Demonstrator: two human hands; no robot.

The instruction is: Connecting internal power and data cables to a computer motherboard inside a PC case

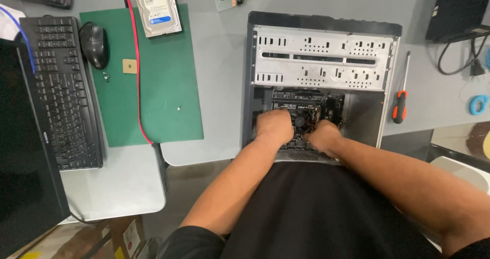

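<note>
Inside the open computer case [320,44] lying on the grey table [219,85], my left hand [274,126] and right hand [322,135] press down on either side of the black cooler fan [304,120] on the motherboard [306,101]. Both hands look curled; I cannot tell what the fingers grip. An orange-handled screwdriver [399,106] lies just right of the case.

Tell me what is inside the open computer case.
Inside the computer case: a perforated metal drive cage and a dark motherboard with a round cooler fan. The left hand and right hand cover the board's lower part.
</note>
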